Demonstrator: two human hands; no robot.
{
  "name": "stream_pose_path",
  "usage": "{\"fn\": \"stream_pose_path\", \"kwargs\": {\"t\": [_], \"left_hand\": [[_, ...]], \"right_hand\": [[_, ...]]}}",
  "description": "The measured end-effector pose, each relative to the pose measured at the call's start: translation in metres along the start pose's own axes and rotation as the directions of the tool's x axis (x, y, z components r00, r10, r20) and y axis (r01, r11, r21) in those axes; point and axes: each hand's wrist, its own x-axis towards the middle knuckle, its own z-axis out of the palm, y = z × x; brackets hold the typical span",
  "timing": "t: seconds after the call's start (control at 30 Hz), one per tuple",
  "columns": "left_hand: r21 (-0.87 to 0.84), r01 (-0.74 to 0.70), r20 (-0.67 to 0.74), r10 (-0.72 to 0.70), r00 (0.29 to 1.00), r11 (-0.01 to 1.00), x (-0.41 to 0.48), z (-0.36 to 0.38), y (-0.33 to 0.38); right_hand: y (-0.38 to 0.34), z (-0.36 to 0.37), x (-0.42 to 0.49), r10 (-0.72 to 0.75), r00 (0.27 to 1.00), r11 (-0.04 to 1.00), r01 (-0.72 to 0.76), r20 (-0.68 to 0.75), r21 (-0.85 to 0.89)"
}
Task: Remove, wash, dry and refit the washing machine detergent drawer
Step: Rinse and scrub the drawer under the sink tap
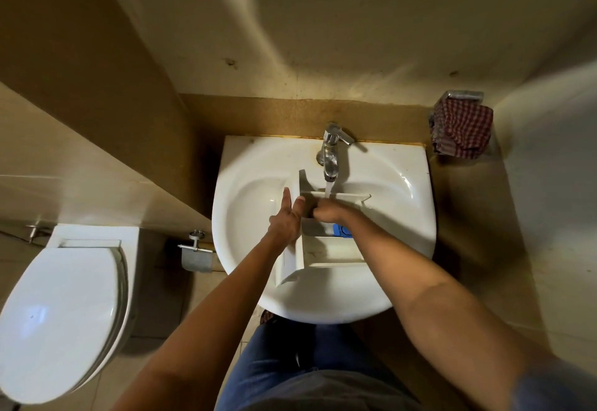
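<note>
A white detergent drawer [326,250] with a blue insert [341,231] lies in the white washbasin [245,203], its far end under the running chrome tap [331,152]. My left hand [286,220] presses against the drawer's left wall with straight fingers. In the far compartment, under the water stream, my right hand [326,211] has its fingers curled; whether it holds anything is hidden.
A red checked cloth [462,131] hangs on a holder right of the basin. A closed white toilet [61,313] stands at the left, with a metal paper holder [195,254] between it and the basin. Walls close in behind.
</note>
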Motion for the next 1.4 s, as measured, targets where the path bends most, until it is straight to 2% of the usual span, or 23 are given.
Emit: {"fn": "stream_pose_path", "kwargs": {"t": [0.1, 0.17, 0.27, 0.33, 0.4, 0.47, 0.57, 0.6, 0.63, 0.7, 0.8, 0.87, 0.93, 1.0, 1.03, 1.1, 1.17, 1.23, 1.3, 1.4], "left_hand": [[0.004, 0.017, -0.006, -0.017, 1.000, 1.000, 0.001, 0.000, -0.001], [0.005, 0.021, -0.012, -0.021, 1.000, 1.000, 0.002, 0.000, -0.002], [0.001, 0.022, -0.014, -0.022, 1.000, 1.000, 0.003, 0.001, -0.002], [0.001, 0.025, -0.016, -0.025, 1.000, 1.000, 0.004, 0.002, -0.002], [0.011, 0.025, -0.016, -0.025, 1.000, 1.000, 0.004, 0.002, -0.002], [0.020, 0.019, -0.011, -0.019, 1.000, 1.000, 0.005, 0.002, -0.002], [0.021, 0.021, -0.013, -0.021, 1.000, 1.000, 0.003, 0.003, -0.001], [0.020, 0.023, -0.019, -0.022, 1.000, 1.000, 0.003, 0.004, 0.000], [0.020, 0.022, -0.023, -0.021, 0.999, 1.000, 0.003, 0.004, 0.000], [0.014, 0.021, -0.030, -0.021, 0.999, 1.000, 0.004, 0.004, 0.000], [-0.011, 0.034, -0.028, -0.034, 0.999, 0.999, 0.004, 0.004, -0.001], [-0.014, 0.031, -0.027, -0.031, 0.999, 0.999, 0.004, 0.004, -0.002], [-0.004, 0.023, -0.033, -0.024, 0.999, 1.000, 0.004, 0.004, -0.003], [0.002, 0.011, -0.036, -0.011, 0.999, 1.000, 0.004, 0.004, -0.004], [-0.001, 0.004, -0.032, -0.004, 0.999, 1.000, 0.004, 0.004, -0.004], [0.000, -0.009, -0.027, 0.009, 1.000, 1.000, 0.004, 0.003, -0.004], [0.008, -0.009, -0.034, 0.009, 0.999, 1.000, 0.004, 0.004, -0.004], [0.008, 0.001, -0.037, -0.001, 0.999, 1.000, 0.005, 0.004, -0.004], [0.010, 0.004, -0.038, -0.004, 0.999, 1.000, 0.005, 0.005, -0.003], [0.012, -0.003, -0.028, 0.003, 1.000, 1.000, 0.005, 0.004, -0.002]], "right_hand": [[0.025, -0.013, 0.002, 0.224, 0.974, 0.954, -0.226, -0.032, -0.198], [0.023, -0.015, 0.001, 0.237, 0.969, 0.944, -0.248, -0.076, -0.219], [-0.002, -0.003, 0.003, 0.068, 0.997, 0.997, -0.069, -0.044, -0.015], [-0.013, 0.007, 0.000, -0.076, 0.997, 0.993, 0.077, -0.014, 0.090], [-0.009, 0.009, 0.000, -0.089, 0.995, 0.989, 0.093, -0.037, 0.116], [0.005, 0.005, 0.000, 0.021, 0.997, 0.995, -0.014, -0.071, 0.095], [0.031, -0.002, 0.000, 0.251, 0.955, 0.964, -0.261, -0.156, -0.052], [0.033, -0.003, -0.001, 0.273, 0.948, 0.954, -0.288, -0.163, -0.079], [0.030, -0.004, -0.001, 0.243, 0.955, 0.961, -0.261, -0.168, -0.095], [0.016, -0.003, -0.001, 0.105, 0.984, 0.992, -0.114, -0.145, -0.055], [-0.002, 0.002, -0.002, -0.046, 0.993, 0.983, 0.064, -0.109, 0.174], [0.000, 0.002, -0.005, -0.085, 0.985, 0.966, 0.119, -0.150, 0.230], [0.007, 0.004, -0.008, -0.069, 0.968, 0.917, 0.156, -0.240, 0.367], [0.011, 0.004, -0.012, 0.059, 0.956, 0.755, 0.145, -0.286, 0.640], [0.012, 0.002, -0.012, 0.115, 0.959, 0.628, 0.131, -0.258, 0.767], [0.011, -0.003, -0.015, 0.116, 0.984, 0.339, 0.089, -0.135, 0.937], [0.006, -0.009, -0.018, 0.074, 0.997, 0.046, 0.032, -0.035, 0.998], [0.000, -0.012, -0.018, 0.067, 0.998, -0.205, -0.002, 0.016, 0.979], [-0.004, -0.014, -0.015, 0.074, 0.996, -0.346, -0.022, 0.051, 0.938], [-0.006, -0.013, -0.011, 0.075, 0.996, -0.459, -0.011, 0.051, 0.888]]}}
